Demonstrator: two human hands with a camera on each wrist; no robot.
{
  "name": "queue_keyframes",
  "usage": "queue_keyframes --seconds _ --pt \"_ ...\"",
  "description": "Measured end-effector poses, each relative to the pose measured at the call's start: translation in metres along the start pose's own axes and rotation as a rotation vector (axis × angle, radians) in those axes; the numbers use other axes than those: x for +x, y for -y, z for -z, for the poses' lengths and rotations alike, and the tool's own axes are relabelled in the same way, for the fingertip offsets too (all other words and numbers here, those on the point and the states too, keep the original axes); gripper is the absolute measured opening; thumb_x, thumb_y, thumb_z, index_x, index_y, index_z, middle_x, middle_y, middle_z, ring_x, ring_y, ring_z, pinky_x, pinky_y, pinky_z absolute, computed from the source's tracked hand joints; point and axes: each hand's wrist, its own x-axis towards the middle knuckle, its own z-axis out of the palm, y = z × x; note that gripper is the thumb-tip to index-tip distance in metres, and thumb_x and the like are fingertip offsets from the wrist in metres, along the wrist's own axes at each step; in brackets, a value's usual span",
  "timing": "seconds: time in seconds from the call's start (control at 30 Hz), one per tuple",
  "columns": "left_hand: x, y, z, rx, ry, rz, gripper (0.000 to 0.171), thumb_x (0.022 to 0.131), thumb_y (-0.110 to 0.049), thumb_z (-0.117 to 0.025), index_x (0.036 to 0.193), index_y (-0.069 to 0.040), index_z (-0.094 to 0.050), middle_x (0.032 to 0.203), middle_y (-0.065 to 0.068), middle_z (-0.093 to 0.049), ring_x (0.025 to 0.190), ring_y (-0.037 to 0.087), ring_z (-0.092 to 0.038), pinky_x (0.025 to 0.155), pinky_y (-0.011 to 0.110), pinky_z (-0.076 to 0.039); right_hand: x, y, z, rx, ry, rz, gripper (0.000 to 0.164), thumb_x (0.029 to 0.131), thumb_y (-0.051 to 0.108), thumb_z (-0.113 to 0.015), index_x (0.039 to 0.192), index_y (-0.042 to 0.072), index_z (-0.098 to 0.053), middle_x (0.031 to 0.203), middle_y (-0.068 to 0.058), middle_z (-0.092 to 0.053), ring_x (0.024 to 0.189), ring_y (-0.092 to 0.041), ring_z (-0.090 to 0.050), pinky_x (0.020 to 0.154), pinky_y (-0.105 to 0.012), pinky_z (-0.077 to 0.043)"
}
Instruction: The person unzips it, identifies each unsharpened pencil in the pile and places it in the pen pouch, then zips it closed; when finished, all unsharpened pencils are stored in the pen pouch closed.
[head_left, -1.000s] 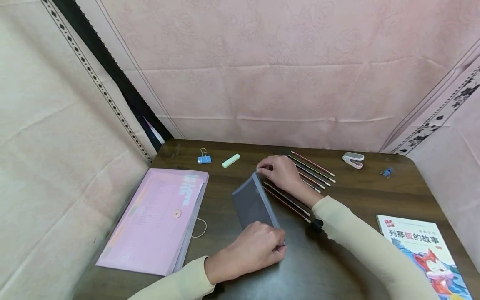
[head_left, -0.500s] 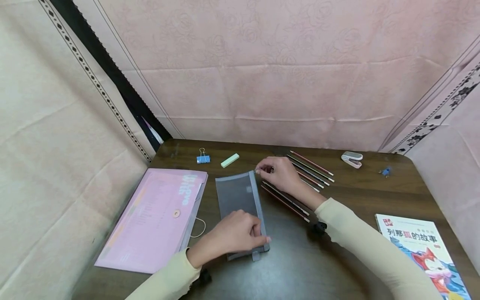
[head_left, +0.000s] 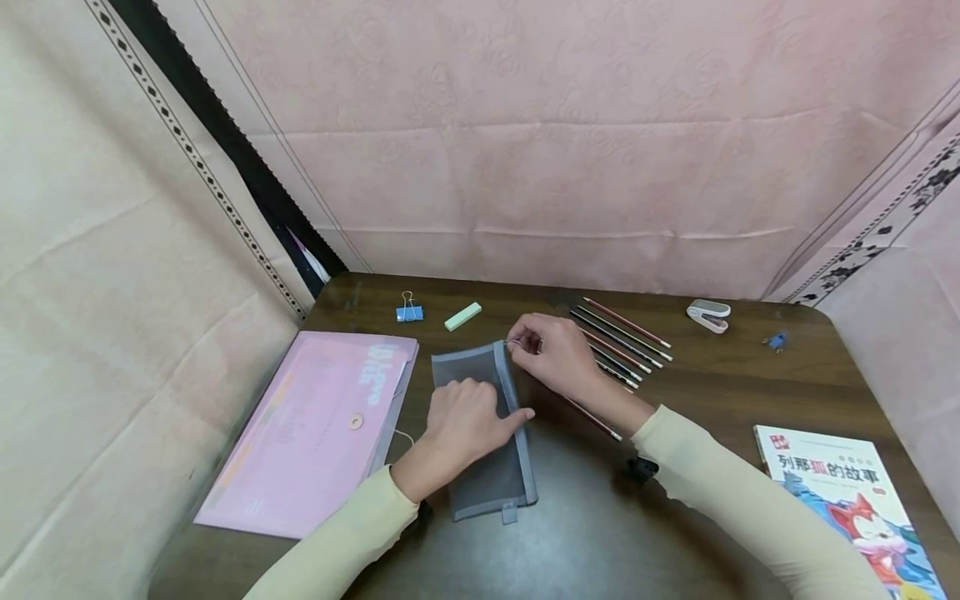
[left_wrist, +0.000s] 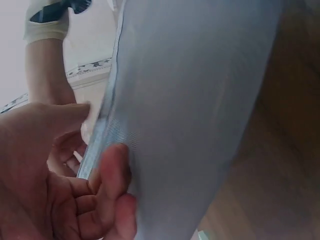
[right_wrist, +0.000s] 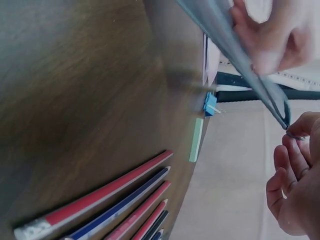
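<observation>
A grey mesh zipper pouch [head_left: 487,479] is at the middle of the table, long side toward me, its zipper edge on the right. My right hand [head_left: 558,354] pinches a small metal zipper pull [right_wrist: 296,136] at the pouch's far corner between thumb and forefinger. Over the upper half of the pouch is my left hand [head_left: 465,425], thumb stretched to the right across the zipper. In the left wrist view its fingers [left_wrist: 114,167] are loosely bent at the mesh beside the zipper, apart from the thumb. Several pencils [head_left: 618,337] lie by the right hand, partly hidden under it.
A pink document folder [head_left: 300,433] lies at left. Along the back are a blue binder clip [head_left: 409,313], a pale green eraser-like bar [head_left: 462,316], a stapler [head_left: 708,316] and a small blue item [head_left: 776,341]. A picture book [head_left: 855,500] lies at right.
The pouch has come down from a tilted pose to lie flatter. My left hand has left its near end and moved up toward the far end; the right hand keeps its pinch.
</observation>
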Motion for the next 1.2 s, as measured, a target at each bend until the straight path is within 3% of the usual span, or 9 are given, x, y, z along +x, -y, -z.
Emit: queue_keyframes --seconds 0.13,0.37,0.5,0.73,0.87,1.03,1.2 --pt "0.002 0.002 -0.001 -0.031 0.056 0.009 0.060 0.087 -0.061 -0.055 0.046 -0.018 -0.047 0.042 -0.003 -0.038 0.034 0.014 -0.038 0.032 0.026 -0.027 0.001 0.005 0.001 -0.022 -0.002 0.012 0.004 0.086 0.025 -0.068 0.086 0.022 -0.067 0.072 0.012 -0.060 0.062 -0.004 -0.053 0.055 -0.020 -0.047" --pt "0.005 0.003 -0.005 -0.036 0.075 0.033 0.064 0.087 -0.068 -0.049 0.045 -0.018 -0.048 0.042 -0.002 -0.041 0.036 0.015 -0.040 0.033 0.027 -0.028 -0.001 0.005 0.001 -0.021 -0.007 0.005 0.005 0.084 0.022 -0.071 0.086 0.024 -0.067 0.072 0.012 -0.060 0.062 -0.003 -0.053 0.057 -0.019 -0.048" --pt "0.007 0.005 -0.004 -0.091 0.122 0.028 0.055 0.090 -0.053 -0.052 0.047 -0.018 -0.050 0.043 -0.003 -0.043 0.037 0.015 -0.044 0.033 0.028 -0.034 -0.001 0.001 0.002 -0.007 -0.008 0.004 0.005 0.084 0.023 -0.070 0.085 0.025 -0.066 0.072 0.014 -0.060 0.063 -0.002 -0.053 0.057 -0.020 -0.048" --pt "0.006 0.013 0.004 -0.294 0.209 -0.029 0.043 0.092 -0.039 -0.052 0.054 -0.019 -0.050 0.046 -0.006 -0.042 0.040 0.012 -0.042 0.038 0.027 -0.032 0.000 -0.015 0.001 0.031 0.004 -0.024 0.005 0.089 0.027 -0.067 0.086 0.024 -0.068 0.075 0.016 -0.060 0.065 -0.002 -0.055 0.058 -0.021 -0.050" --pt "0.006 0.017 0.006 -0.370 0.223 -0.079 0.036 0.095 -0.037 -0.053 0.063 -0.020 -0.050 0.051 -0.005 -0.044 0.042 0.012 -0.041 0.039 0.025 -0.029 0.000 -0.023 -0.002 0.043 0.009 -0.048 0.006 0.090 0.028 -0.067 0.088 0.023 -0.069 0.076 0.015 -0.060 0.066 -0.002 -0.055 0.059 -0.021 -0.050" --pt "0.006 0.020 0.004 -0.435 0.208 -0.095 0.034 0.096 -0.039 -0.053 0.067 -0.022 -0.050 0.053 -0.006 -0.046 0.044 0.011 -0.043 0.041 0.024 -0.030 0.000 -0.028 -0.004 0.068 -0.001 -0.061 0.004 0.089 0.027 -0.068 0.088 0.023 -0.069 0.077 0.015 -0.061 0.067 -0.003 -0.056 0.059 -0.022 -0.051" --pt "0.005 0.025 -0.001 -0.646 0.224 -0.136 0.032 0.100 -0.041 -0.047 0.074 -0.023 -0.052 0.060 -0.007 -0.056 0.051 0.010 -0.055 0.042 0.026 -0.039 0.002 -0.031 -0.005 0.074 0.004 -0.080 0.003 0.089 0.027 -0.068 0.088 0.024 -0.069 0.076 0.014 -0.062 0.066 -0.003 -0.056 0.058 -0.022 -0.049"
